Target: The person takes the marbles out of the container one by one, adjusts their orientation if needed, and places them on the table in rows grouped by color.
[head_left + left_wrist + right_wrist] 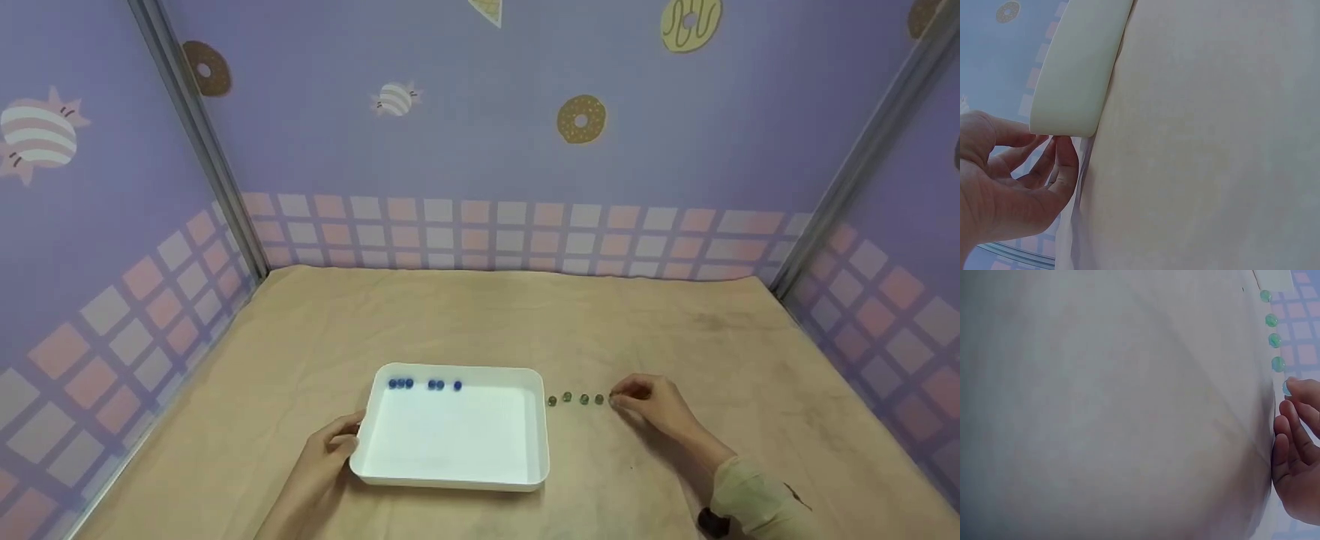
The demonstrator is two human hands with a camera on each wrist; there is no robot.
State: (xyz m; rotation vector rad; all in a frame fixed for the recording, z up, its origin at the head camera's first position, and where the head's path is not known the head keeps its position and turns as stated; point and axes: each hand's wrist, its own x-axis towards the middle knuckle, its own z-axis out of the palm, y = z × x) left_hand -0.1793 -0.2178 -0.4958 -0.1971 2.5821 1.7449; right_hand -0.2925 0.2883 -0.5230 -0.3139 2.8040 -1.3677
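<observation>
A white rectangular tray (450, 484) lies on the cloth, with several blue marbles (409, 383) in a broken row along its far inside edge. At the tray's left side, my left hand (324, 456) holds the wall between curled fingers and thumb; in the left wrist view the fingertips meet the tray's end (1067, 121). Several clear green marbles (584, 399) form a line on the cloth, running from the tray's right wall. My right hand (661, 405) pinches another clear marble (1285, 388) at the right end of that line, its other fingers low over the cloth.
A tan cloth (480, 315) with slight wrinkles covers the table. Purple walls (480, 150) printed with sweets and pink and white squares enclose the back and both sides. Grey metal posts (202, 135) stand at the back corners.
</observation>
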